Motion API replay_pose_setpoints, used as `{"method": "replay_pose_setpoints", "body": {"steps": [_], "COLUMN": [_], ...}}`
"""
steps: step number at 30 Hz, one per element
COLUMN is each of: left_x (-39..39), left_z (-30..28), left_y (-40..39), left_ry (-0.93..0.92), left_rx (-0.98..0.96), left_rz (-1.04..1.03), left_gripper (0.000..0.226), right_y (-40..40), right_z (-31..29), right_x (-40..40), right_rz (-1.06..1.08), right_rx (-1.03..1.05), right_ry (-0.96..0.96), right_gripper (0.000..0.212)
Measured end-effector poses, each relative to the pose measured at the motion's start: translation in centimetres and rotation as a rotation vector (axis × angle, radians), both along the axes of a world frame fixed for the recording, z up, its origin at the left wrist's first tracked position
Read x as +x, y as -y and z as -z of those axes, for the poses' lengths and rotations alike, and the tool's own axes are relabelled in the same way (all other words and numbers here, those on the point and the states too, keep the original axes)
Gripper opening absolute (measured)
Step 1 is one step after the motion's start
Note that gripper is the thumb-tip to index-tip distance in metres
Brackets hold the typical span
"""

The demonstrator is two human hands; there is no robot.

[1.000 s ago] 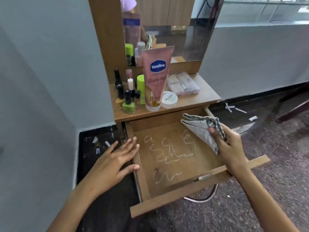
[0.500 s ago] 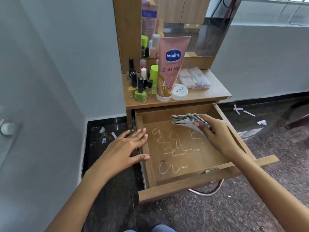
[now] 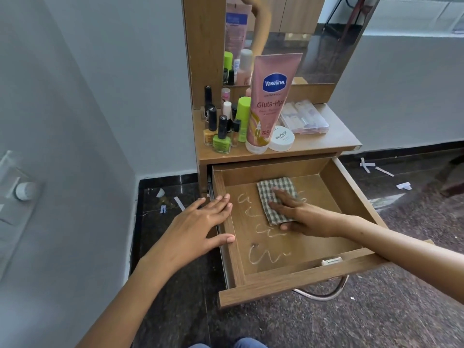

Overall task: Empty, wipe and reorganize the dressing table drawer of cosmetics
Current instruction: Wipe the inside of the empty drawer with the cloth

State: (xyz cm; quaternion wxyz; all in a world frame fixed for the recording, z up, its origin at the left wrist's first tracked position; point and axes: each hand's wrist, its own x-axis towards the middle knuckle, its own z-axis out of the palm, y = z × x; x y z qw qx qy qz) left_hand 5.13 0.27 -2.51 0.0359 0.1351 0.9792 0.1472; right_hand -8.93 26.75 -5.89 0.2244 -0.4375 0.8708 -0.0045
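Pale grey-blue walls (image 3: 113,84) meet a dark speckled stone floor (image 3: 376,310) along a black skirting band (image 3: 168,179). Small scraps of white paper (image 3: 369,165) lie on the floor by the right wall. A window (image 3: 414,11) at the upper right gives daylight.

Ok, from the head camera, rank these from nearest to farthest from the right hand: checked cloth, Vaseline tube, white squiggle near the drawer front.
From the right hand:
1. Checked cloth, pressed flat under its fingers in the drawer.
2. White squiggle, on the drawer floor toward the front.
3. Vaseline tube, upright on the tabletop behind the drawer.
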Motion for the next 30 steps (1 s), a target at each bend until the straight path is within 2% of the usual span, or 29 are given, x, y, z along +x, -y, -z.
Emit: {"method": "replay_pose_setpoints", "body": {"steps": [2, 3, 5, 9, 15, 17, 21, 26, 30], "left_x": [0.0, 0.0, -0.1, 0.0, -0.3, -0.4, -0.4, -0.1, 0.1], "left_z": [-0.1, -0.2, -0.4, -0.7, -1.9, -2.2, -1.8, -0.1, 0.5], "left_y": [0.0, 0.0, 0.0, 0.0, -0.3, -0.5, -0.2, 0.3, 0.4], "left_ry": [0.013, 0.015, 0.014, 0.024, 0.072, 0.089, 0.087, 0.011, -0.002], "left_rx": [0.001, -0.002, -0.013, -0.007, -0.033, -0.029, -0.005, 0.033, 0.073], "left_rz": [-0.001, -0.002, -0.006, -0.009, -0.026, -0.022, -0.032, -0.014, -0.001], "left_gripper": [0.078, 0.078, 0.078, 0.076, 0.073, 0.073, 0.074, 0.08, 0.074], "right_y": [0.8, 1.5, 2.5, 1.5, 2.7, 3.9, 3.1, 1.1, 4.8], "right_z": [0.5, 0.8, 1.3, 1.2, 1.6, 1.8, 1.0, 0.8, 0.8], "right_x": [0.4, 0.7, 1.5, 1.3, 0.9, 1.5, 1.8, 0.3, 2.1], "right_rz": [0.061, 0.06, 0.017, -0.073, 0.076, 0.039, -0.068, 0.02, -0.091], "right_rx": [0.04, 0.042, 0.04, 0.041, -0.009, -0.021, -0.023, -0.027, -0.034], "right_ry": [0.067, 0.071, 0.052, 0.008, 0.065, 0.066, 0.07, 0.14, 0.101], "right_gripper": [0.105, 0.11, 0.109, 0.092, 0.104, 0.096, 0.063, 0.058, 0.052]}}
